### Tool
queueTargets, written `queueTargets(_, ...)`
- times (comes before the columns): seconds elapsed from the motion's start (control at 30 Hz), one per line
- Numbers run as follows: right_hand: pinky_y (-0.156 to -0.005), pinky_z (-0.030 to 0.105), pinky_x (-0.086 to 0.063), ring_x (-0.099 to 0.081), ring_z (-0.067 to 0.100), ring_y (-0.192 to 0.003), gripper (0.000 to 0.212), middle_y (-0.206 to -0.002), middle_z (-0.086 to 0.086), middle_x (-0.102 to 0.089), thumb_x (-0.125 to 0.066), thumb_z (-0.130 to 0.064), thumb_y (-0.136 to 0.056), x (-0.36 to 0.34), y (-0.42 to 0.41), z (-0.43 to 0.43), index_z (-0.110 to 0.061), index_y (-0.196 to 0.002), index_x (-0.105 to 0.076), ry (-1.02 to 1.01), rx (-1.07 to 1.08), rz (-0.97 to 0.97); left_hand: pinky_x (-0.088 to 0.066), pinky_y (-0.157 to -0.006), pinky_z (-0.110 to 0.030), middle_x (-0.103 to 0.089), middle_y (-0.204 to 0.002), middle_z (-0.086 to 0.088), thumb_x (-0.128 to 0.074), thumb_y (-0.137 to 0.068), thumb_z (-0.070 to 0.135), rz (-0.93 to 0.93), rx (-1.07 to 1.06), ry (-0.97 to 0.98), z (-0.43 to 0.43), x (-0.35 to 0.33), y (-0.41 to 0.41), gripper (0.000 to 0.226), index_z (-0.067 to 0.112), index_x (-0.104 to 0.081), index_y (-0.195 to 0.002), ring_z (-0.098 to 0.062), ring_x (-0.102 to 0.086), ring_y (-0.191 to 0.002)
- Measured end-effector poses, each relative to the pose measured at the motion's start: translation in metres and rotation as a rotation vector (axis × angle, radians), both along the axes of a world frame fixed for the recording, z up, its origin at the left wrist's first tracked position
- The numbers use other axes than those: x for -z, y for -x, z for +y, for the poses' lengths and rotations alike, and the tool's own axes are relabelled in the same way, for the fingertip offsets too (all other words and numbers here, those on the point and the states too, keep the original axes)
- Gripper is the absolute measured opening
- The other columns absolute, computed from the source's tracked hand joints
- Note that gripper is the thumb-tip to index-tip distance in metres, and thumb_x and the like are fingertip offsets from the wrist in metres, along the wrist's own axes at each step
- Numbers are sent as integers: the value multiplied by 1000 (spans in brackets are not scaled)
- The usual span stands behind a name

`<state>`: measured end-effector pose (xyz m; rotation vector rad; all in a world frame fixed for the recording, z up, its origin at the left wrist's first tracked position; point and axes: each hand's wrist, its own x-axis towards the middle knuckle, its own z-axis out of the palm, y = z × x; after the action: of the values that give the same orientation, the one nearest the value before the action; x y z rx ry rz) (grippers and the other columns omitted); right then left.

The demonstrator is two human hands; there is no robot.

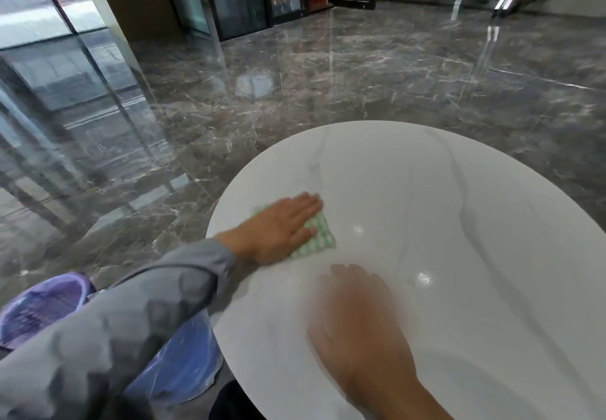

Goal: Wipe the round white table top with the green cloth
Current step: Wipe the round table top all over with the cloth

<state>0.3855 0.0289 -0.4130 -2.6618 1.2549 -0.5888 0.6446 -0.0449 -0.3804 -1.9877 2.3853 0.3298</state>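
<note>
The round white table top (459,209), marbled with faint grey veins, fills the lower right of the head view. A green-and-white patterned cloth (316,236) lies flat near its left edge. My left hand (278,226) presses flat on the cloth with fingers straight and together, covering most of it; the grey sleeve reaches in from the lower left. My right hand (357,321) rests palm down on the bare table nearer to me, blurred, with nothing in it.
Two bluish-purple plastic bins stand on the floor left of the table, a purple basket (46,308) and a blue bucket (183,364). Glossy dark marble floor (328,75) surrounds the table. Glass walls and doors run along the left and back.
</note>
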Motion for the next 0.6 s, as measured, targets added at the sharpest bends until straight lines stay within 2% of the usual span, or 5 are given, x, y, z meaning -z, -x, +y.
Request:
queueTargets(0.17,-118,50,-31,-46,25,-138,45,-143,-3,-52,-52,-48,-92,0,0,-2,-26,-132,-58,-18,-2,10,-2,-130,-36,0,-176,-5,-24,-112,46,-52,-364,4,-73,-4,-81,66,14,-5,-167,-21,2,-162)
queueTargets(0.3,-117,50,-31,-47,25,-137,46,-142,-3,-53,-52,-48,-91,1,-1,-4,-26,-131,-59,-22,-1,1,-3,-130,-42,1,-176,-6,-19,-112,48,-57,-465,13,-89,0,-81,68,11,-3,-167,-24,2,-162)
queueTargets(0.4,-117,52,-33,-47,26,-137,45,-142,-2,-53,-53,-47,-91,1,0,-3,-25,-130,-59,-13,-8,-4,-2,-130,-39,2,-176,-6,-21,-112,47,-38,-379,19,-72,-3,-52,67,11,-3,-167,-23,3,-162)
queueTargets(0.6,-112,50,-29,-54,28,-132,50,-138,2,-59,-52,-49,-88,6,-2,-6,-22,-128,-64,34,-1,-15,9,-129,-33,12,-174,6,-17,-111,53,-8,-30,21,-3,1,33,69,20,4,-167,-8,16,-159)
